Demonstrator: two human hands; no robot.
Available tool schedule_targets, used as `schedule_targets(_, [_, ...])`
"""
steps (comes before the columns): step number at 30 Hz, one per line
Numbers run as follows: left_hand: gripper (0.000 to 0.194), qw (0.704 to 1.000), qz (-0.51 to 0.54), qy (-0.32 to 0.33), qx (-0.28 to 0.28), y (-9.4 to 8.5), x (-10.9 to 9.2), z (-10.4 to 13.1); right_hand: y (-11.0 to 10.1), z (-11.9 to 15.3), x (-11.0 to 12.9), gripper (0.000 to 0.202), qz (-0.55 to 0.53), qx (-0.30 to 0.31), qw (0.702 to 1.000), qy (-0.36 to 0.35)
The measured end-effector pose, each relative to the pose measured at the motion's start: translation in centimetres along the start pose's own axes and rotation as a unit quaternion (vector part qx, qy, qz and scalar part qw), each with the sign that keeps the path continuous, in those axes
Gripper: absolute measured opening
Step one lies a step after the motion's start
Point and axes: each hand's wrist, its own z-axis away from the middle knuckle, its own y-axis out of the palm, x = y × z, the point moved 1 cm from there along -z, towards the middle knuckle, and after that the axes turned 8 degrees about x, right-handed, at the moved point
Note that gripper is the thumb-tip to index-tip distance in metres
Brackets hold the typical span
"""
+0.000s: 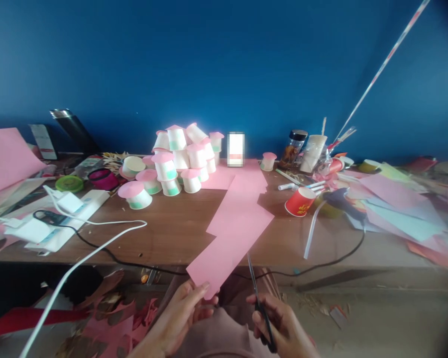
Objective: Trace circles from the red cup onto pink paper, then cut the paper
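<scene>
My left hand [188, 308] pinches the near corner of a pink paper strip [227, 248], its thumb on top. The strip slants up to the right over the desk's front edge. In my right hand [274, 318] are scissors [261, 308] with black handles, their blades pointing up beside the strip's right edge. More pink sheets [242, 191] lie beyond, reaching back toward the wall. Left of them stands a pile of white paper cups with pink tops [166, 169].
A power strip [93, 204] with white chargers and cables lies at left. Toward the right are a red cup [300, 201], a glue gun [343, 201], a jar [293, 149] and coloured papers [403, 214]. A black cable [115, 258] runs along the desk's front. Paper scraps [112, 328] lie below left.
</scene>
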Motion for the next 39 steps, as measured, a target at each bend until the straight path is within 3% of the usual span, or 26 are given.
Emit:
schedule_targets(10, [0.042,0.996,-0.056,0.054,-0.045,-0.5,-1.5,0.1,-0.3,-0.2,-1.7,0.039,0.031,0.074,0.997,-0.014])
schedule_targets(15, [0.043,0.994,-0.057,0.069,-0.059,-1.5,-1.9,0.2,-0.6,-0.7,-1.8,0.036,0.117,0.133,0.984,-0.015])
schedule_targets(20, [0.047,0.994,-0.070,0.070,-0.048,-1.3,-1.1,-0.2,-0.7,-0.8,-0.6,0.034,0.236,0.165,0.957,-0.031])
schedule_targets(26, [0.048,0.988,-0.103,0.098,-0.064,-1.3,-0.8,-0.6,-0.8,-0.7,-1.1,0.040,0.163,0.204,0.964,-0.045])
schedule_targets(32, [0.048,0.977,-0.148,0.141,-0.062,-2.0,-3.3,0.1,-0.9,-1.2,-1.7,0.048,0.202,0.186,0.961,-0.012])
schedule_targets(39, [0.050,0.976,-0.166,0.135,-0.040,-2.3,-5.2,0.1,-0.2,-1.8,0.6,0.051,0.151,0.188,0.970,-0.034])
